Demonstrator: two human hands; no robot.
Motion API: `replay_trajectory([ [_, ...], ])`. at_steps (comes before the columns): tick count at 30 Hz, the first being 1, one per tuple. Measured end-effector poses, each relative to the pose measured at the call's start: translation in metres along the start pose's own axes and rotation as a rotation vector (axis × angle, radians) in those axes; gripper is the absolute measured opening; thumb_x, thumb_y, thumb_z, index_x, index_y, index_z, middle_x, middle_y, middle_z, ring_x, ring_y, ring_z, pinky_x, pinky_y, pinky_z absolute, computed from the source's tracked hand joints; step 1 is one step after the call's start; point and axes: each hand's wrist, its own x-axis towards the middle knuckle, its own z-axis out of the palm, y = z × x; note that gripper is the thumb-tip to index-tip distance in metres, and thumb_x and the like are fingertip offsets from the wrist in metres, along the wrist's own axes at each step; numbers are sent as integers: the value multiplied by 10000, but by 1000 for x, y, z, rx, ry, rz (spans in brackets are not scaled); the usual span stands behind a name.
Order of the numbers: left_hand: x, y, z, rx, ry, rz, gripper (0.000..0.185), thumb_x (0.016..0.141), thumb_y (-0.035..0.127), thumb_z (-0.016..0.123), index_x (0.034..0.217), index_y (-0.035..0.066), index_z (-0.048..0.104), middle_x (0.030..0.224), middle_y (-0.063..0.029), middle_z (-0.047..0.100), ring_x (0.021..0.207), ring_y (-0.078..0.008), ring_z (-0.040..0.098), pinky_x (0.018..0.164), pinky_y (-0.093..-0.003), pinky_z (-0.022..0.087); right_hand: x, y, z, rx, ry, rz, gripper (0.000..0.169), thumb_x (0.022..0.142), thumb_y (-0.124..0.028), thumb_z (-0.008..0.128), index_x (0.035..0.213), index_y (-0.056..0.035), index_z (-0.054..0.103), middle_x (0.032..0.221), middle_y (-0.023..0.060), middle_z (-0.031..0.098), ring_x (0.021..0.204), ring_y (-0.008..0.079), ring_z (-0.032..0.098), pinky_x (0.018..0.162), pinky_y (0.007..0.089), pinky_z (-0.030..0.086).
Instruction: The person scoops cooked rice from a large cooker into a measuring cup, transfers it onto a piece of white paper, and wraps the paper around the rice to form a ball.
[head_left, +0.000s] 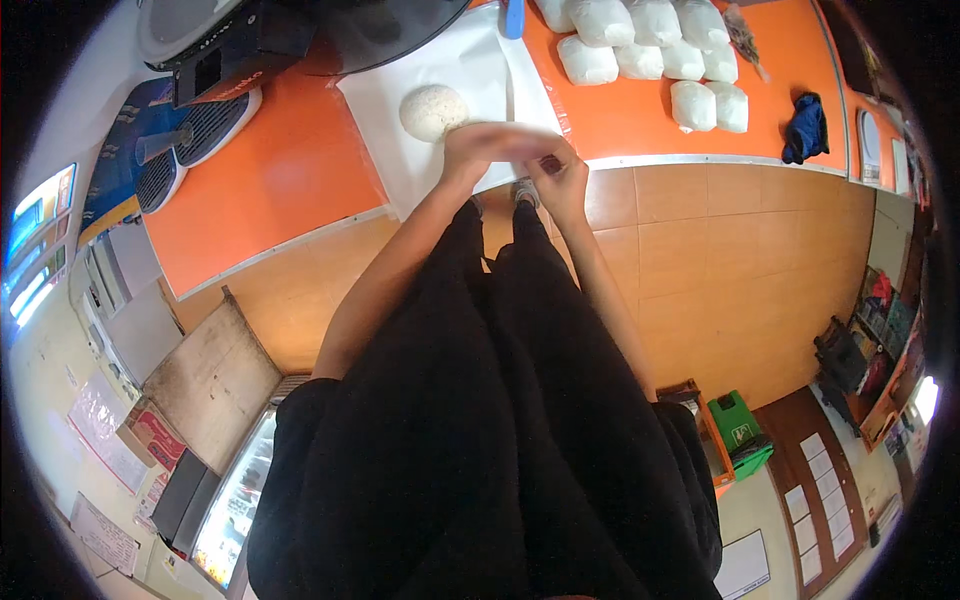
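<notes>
A rounded mound of what looks like cooked rice (433, 113) rests on a white paper sheet (382, 97) on the orange counter. My left hand (474, 150) is just right of the mound, over the sheet's near part. Across from it, my right hand (559, 169) is by the sheet's right near edge, thumb and fingers curled round. The fingers of both hands meet in a blurred band. Whether they hold something thin between them is too blurred to tell. A small dark patch shows inside the right hand's curl. Beyond, a blue handle (514, 19) lies over the sheet.
Several white wrapped packs (641, 60) sit on the orange counter (292, 165) at right, with a brown tangled bundle (741, 34) and a blue cloth (806, 129). A black appliance (240, 60) and a dark round disc (375, 34) stand far left. A metal edge (675, 160) borders the counter.
</notes>
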Motion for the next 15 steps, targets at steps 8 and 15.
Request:
replay_trajectory([
  [8, 1, -3, 2, 54, -20, 70, 215, 918, 155, 599, 981, -48, 629, 906, -80, 659, 774, -143, 648, 720, -279, 549, 10, -13, 3, -193, 107, 112, 237, 758, -59, 678, 995, -61, 665, 777, 79, 647, 688, 157, 619, 623, 292, 496],
  [15, -13, 19, -3, 454, 108, 339, 153, 917, 143, 584, 939, -6, 615, 816, -82, 658, 689, -141, 644, 626, -275, 523, 38, -30, -19, -512, -14, -366, 315, 692, -4, 637, 999, -75, 644, 986, 126, 545, 923, 307, 554, 796, 391, 471],
])
